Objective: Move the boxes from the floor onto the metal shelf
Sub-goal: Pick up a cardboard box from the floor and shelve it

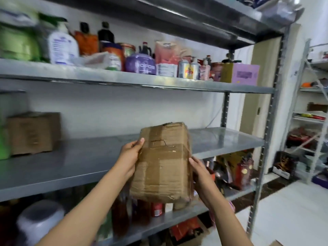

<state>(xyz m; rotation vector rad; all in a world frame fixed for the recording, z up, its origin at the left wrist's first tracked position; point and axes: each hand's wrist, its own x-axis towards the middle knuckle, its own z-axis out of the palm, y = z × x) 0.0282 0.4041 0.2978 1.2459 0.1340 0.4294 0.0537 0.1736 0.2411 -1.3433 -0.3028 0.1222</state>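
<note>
Fingers point(140, 142) of my left hand point(128, 158) curl over the upper left edge of the taped box point(162, 162), clamped on it; my right hand point(199, 172) presses the opposite side, its fingers wrapped round the box's right edge. Head view: I hold the box in the air, tilted, in front of the middle shelf board point(79, 162) of the metal shelf point(269, 121), its top corner level with the board's front lip. A second box point(33, 133) already stands on that board, well to the left of the held box. Bottles and packets crowd the board above; more goods sit below. Judged step: transfer, box raised but not yet set down. Next move calls for pushing it forward over the lip onto bare metal, then releasing both hands.
</note>
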